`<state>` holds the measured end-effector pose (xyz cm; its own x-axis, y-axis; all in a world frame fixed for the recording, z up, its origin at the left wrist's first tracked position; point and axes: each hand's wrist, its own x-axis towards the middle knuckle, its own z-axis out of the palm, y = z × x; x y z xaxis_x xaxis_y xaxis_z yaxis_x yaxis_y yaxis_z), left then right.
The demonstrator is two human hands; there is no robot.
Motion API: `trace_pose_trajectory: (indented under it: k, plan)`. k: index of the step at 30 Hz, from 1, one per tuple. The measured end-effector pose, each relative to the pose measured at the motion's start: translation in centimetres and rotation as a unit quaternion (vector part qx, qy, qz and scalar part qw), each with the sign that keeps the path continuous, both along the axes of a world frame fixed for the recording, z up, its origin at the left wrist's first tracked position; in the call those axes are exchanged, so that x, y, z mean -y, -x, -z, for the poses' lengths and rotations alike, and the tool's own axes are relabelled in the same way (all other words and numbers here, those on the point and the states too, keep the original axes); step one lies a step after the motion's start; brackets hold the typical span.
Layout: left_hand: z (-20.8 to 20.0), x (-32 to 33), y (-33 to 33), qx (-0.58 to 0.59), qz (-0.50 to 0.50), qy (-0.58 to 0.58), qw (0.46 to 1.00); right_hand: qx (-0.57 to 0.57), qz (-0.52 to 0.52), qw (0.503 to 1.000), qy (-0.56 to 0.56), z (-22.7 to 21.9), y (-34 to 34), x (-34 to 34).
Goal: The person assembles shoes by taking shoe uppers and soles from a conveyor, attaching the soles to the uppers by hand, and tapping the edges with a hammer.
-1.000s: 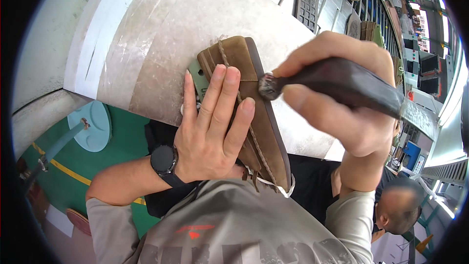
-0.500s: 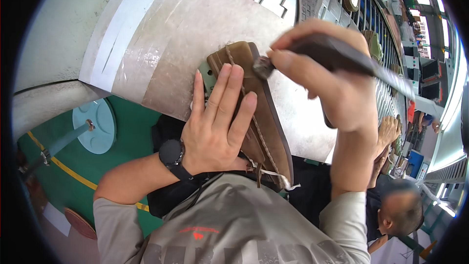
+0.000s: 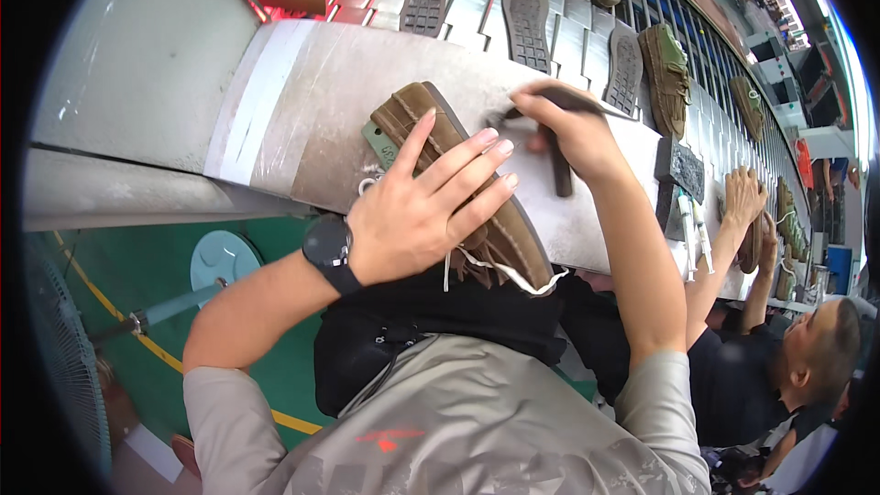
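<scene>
A brown moccasin-style shoe (image 3: 520, 243) lies on its side at the bench's near edge, its dark sole toward the right. My left hand (image 3: 403, 220) rests on it with fingers spread flat across the upper toward the sole edge; the thumb is hidden. A green tab (image 3: 380, 144) shows at the shoe's left, and a white lace (image 3: 522, 278) hangs over the near end. My right hand (image 3: 579, 133) grips a dark hammer (image 3: 562, 172) by its head. Its handle points down toward me. The blurred hammer face is just right of the shoe's sole.
Beyond the bench (image 3: 339, 64), grey soles (image 3: 526, 18) and a brown-green shoe (image 3: 666, 69) lie on a slatted conveyor (image 3: 472, 0). A dark block (image 3: 680, 170) and white tubes (image 3: 694, 229) stand right of my arm. A co-worker (image 3: 807, 357) works at the right.
My right hand has come down with the hammer, nearer the bench. My left fingers have shifted across the shoe toward its sole. The view has swung, showing more of the conveyor.
</scene>
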<state>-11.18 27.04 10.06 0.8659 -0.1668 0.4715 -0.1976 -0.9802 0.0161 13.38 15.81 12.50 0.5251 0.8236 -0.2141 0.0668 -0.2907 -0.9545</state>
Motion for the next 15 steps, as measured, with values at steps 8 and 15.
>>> trace_pose_trajectory:
  k: [8,15]
  plan:
    - [-4.6,-4.7,-6.8,0.047,0.020,0.189,0.981,0.501,0.074,0.860,0.055,-0.5,1.9,14.0]
    - [-9.5,-17.8,-23.2,-0.177,-0.177,0.670,0.698,0.538,0.120,0.834,0.021,3.5,2.6,14.9]
